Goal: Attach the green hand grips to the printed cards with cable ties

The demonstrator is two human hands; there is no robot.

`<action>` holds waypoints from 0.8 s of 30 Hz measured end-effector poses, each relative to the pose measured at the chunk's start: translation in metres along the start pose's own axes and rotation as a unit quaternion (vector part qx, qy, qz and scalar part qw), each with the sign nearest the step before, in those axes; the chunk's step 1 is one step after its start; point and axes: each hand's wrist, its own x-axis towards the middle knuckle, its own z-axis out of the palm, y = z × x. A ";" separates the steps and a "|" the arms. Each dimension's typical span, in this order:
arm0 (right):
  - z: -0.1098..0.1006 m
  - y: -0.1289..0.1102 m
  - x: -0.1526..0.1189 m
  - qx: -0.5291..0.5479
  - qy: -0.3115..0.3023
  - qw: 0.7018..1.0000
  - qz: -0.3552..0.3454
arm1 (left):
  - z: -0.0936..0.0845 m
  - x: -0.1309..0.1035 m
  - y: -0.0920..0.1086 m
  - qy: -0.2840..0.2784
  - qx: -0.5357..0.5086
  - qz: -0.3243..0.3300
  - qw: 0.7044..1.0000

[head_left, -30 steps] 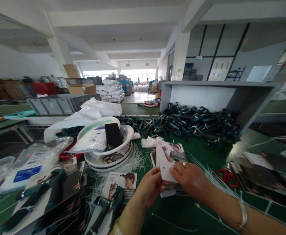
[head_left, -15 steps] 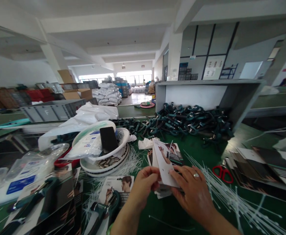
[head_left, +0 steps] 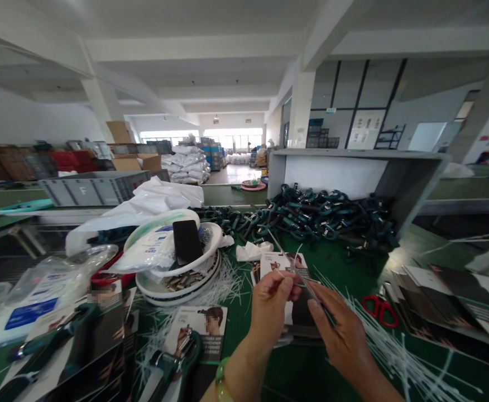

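My right hand (head_left: pixel 340 326) holds a printed backing card (head_left: pixel 281 249) turned nearly edge-on, thumb on one face and fingers on the other. Close against that card, my left hand (head_left: pixel 269 304) is closed in a pinch on a thin white cable tie (head_left: pixel 298 249), whose tip sticks up behind the card. Part of the tie is hidden by fingers and card. Under both hands lies a stack of the same cards (head_left: pixel 272 262). Left of my left wrist, a dark green hand gripper (head_left: pixel 188 357) rests on another card (head_left: pixel 211 329).
A pile of hand grippers (head_left: pixel 320 215) spills from a tipped grey crate (head_left: pixel 422 190). Loose cable ties (head_left: pixel 399 349), red-handled scissors (head_left: pixel 379 310) and more cards (head_left: pixel 441 304) lie right. At left are a white bowl (head_left: pixel 217 237) with a phone (head_left: pixel 187 243) and plastic bags (head_left: pixel 43 301).
The card has turned from showing its white face to nearly edge-on and risen off the stack. My left hand has moved up and right with the cable tie.
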 end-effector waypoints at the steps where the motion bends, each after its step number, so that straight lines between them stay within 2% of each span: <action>1: 0.000 0.000 0.000 0.007 0.003 1.000 0.013 | 0.003 0.001 -0.001 0.009 -0.013 0.002 1.000; 4: -0.002 0.002 0.002 0.028 0.023 0.997 0.066 | 0.007 0.002 -0.005 0.010 -0.042 -0.038 0.998; 8: -0.005 0.006 0.002 0.064 0.024 0.989 0.134 | 0.005 -0.001 -0.006 -0.053 -0.010 -0.133 0.990; 11: -0.005 0.009 0.001 0.087 0.015 0.982 0.166 | 0.003 -0.002 -0.002 -0.066 0.016 -0.156 0.985; 13: -0.004 0.009 0.000 0.086 0.017 0.983 0.164 | 0.002 -0.001 0.001 -0.070 0.028 -0.171 0.982; 19: -0.001 0.005 0.001 0.038 0.026 0.995 0.085 | 0.000 0.000 0.005 -0.072 0.044 -0.180 0.980; 24: 0.002 0.001 0.002 -0.056 0.038 0.995 -0.077 | 0.001 -0.005 0.007 -0.033 0.024 -0.137 0.990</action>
